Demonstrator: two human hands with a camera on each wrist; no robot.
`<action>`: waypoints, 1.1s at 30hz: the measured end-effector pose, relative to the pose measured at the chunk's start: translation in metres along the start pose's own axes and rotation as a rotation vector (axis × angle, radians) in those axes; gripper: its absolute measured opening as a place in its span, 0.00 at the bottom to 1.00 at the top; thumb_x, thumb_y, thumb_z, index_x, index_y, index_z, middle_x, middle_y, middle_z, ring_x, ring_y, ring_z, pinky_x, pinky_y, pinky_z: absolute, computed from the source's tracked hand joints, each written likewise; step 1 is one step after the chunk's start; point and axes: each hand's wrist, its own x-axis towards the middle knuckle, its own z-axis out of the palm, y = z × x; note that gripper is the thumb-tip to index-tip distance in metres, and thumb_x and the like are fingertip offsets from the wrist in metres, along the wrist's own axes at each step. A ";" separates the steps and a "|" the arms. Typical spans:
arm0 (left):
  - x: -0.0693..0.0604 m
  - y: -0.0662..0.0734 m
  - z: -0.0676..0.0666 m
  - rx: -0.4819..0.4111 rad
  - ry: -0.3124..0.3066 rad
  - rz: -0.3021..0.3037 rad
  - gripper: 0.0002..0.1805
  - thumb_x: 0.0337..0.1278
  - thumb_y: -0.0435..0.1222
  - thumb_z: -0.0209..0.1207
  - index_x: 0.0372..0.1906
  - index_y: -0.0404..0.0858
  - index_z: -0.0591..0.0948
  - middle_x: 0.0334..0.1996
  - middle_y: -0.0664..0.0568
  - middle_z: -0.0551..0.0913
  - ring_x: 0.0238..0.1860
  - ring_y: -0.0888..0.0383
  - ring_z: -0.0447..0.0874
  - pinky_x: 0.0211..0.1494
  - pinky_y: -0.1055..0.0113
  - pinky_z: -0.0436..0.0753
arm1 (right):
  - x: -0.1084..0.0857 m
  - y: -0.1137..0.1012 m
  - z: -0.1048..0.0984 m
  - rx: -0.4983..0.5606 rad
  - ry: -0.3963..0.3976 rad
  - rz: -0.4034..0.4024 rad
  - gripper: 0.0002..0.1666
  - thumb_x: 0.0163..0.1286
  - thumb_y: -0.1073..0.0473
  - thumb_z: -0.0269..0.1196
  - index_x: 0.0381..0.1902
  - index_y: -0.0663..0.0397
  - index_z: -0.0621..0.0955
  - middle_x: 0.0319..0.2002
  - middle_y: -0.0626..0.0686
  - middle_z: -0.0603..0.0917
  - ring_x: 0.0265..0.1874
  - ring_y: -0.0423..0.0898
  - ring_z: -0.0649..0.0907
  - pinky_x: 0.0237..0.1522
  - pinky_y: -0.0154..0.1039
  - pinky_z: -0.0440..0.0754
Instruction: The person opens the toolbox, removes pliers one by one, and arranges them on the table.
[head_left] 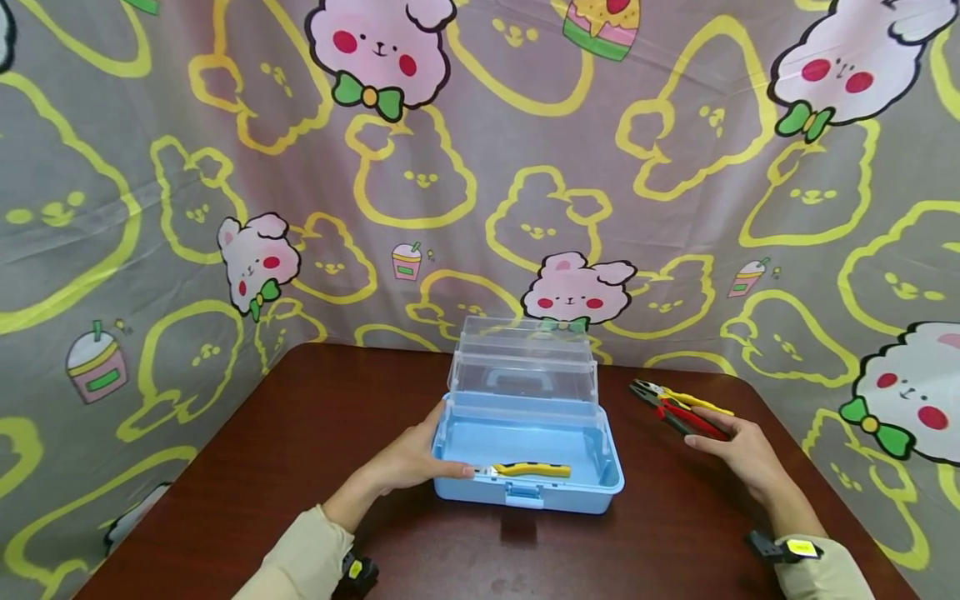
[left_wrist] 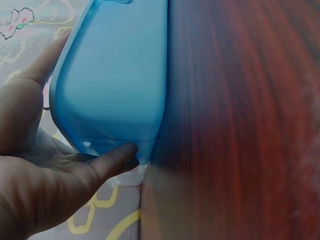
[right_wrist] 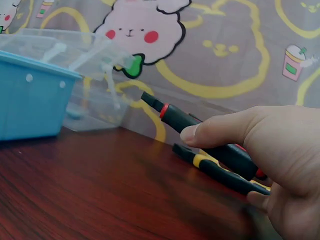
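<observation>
My left hand (head_left: 408,457) grips the left end of a light blue toolbox (head_left: 566,500), thumb along its front rim and fingers on the side wall (left_wrist: 115,75). Near the thumb tip, a tool with a yellow and black handle (head_left: 534,469) and a silver end lies along the box's front; its exact kind is unclear. To the right of the box, my right hand (head_left: 742,454) pinches red-and-black-handled pliers (right_wrist: 200,135) between thumb and fingers, raised above the table in the right wrist view. Just beyond are yellow-and-black-handled pliers (right_wrist: 225,176), partly hidden by the hand.
The toolbox's clear lid (head_left: 525,358) stands open toward the back. Everything rests on a dark reddish-brown table (head_left: 300,442). Behind it hangs a patterned cloth (head_left: 420,183) along the table's back and sides.
</observation>
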 end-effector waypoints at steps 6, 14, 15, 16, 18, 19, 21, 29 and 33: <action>-0.001 0.000 0.000 -0.002 0.011 -0.014 0.67 0.50 0.46 0.79 0.85 0.44 0.43 0.73 0.36 0.68 0.64 0.40 0.74 0.65 0.40 0.71 | 0.003 0.009 -0.004 -0.025 -0.006 0.023 0.47 0.67 0.49 0.75 0.75 0.66 0.69 0.70 0.74 0.65 0.61 0.65 0.68 0.51 0.46 0.69; 0.001 0.002 0.000 -0.021 -0.001 0.001 0.68 0.49 0.47 0.80 0.85 0.45 0.43 0.74 0.38 0.67 0.65 0.40 0.73 0.66 0.40 0.70 | 0.005 0.017 -0.006 -0.104 -0.014 0.007 0.46 0.67 0.47 0.75 0.73 0.66 0.71 0.66 0.75 0.70 0.57 0.65 0.73 0.47 0.49 0.72; 0.001 0.002 0.000 -0.019 -0.001 0.003 0.68 0.49 0.47 0.80 0.85 0.45 0.43 0.74 0.38 0.67 0.65 0.40 0.73 0.66 0.41 0.70 | 0.004 0.018 -0.007 -0.113 -0.016 0.009 0.47 0.67 0.46 0.75 0.73 0.67 0.71 0.66 0.76 0.70 0.57 0.66 0.73 0.47 0.49 0.72; 0.002 0.002 0.001 -0.018 -0.002 0.003 0.68 0.50 0.47 0.79 0.85 0.44 0.43 0.74 0.38 0.67 0.65 0.40 0.73 0.66 0.40 0.70 | 0.004 0.018 -0.008 -0.122 -0.018 0.011 0.47 0.67 0.46 0.75 0.73 0.67 0.71 0.67 0.76 0.69 0.58 0.67 0.72 0.48 0.50 0.72; 0.003 0.003 0.001 -0.017 -0.002 -0.002 0.68 0.50 0.46 0.79 0.85 0.44 0.42 0.74 0.37 0.66 0.65 0.40 0.73 0.66 0.40 0.69 | 0.003 0.019 -0.009 -0.128 -0.023 0.018 0.48 0.67 0.46 0.74 0.74 0.67 0.70 0.68 0.77 0.67 0.61 0.69 0.71 0.49 0.52 0.71; 0.004 0.003 0.001 -0.014 -0.002 -0.008 0.68 0.50 0.46 0.79 0.85 0.44 0.42 0.74 0.38 0.66 0.65 0.40 0.73 0.67 0.40 0.69 | 0.003 0.020 -0.010 -0.128 -0.024 0.021 0.49 0.67 0.45 0.74 0.74 0.68 0.69 0.69 0.78 0.66 0.61 0.70 0.70 0.50 0.54 0.70; 0.004 0.002 0.001 -0.010 0.001 -0.016 0.68 0.50 0.46 0.79 0.85 0.45 0.42 0.74 0.38 0.66 0.65 0.41 0.73 0.67 0.40 0.69 | 0.003 0.020 -0.010 -0.129 -0.027 0.027 0.49 0.67 0.45 0.74 0.74 0.68 0.69 0.69 0.78 0.65 0.63 0.71 0.68 0.52 0.58 0.69; 0.002 0.000 0.000 -0.014 0.001 0.001 0.68 0.49 0.46 0.80 0.85 0.45 0.43 0.73 0.37 0.68 0.65 0.41 0.73 0.66 0.42 0.70 | 0.004 0.024 -0.007 -0.159 -0.065 0.026 0.50 0.66 0.44 0.74 0.74 0.68 0.69 0.70 0.79 0.64 0.65 0.73 0.66 0.56 0.64 0.68; 0.000 -0.001 -0.001 -0.014 0.006 -0.013 0.68 0.49 0.46 0.80 0.85 0.44 0.42 0.74 0.37 0.66 0.66 0.41 0.72 0.66 0.42 0.70 | 0.005 0.026 -0.002 -0.218 -0.085 -0.010 0.50 0.64 0.44 0.75 0.73 0.69 0.70 0.70 0.79 0.63 0.66 0.77 0.64 0.58 0.70 0.67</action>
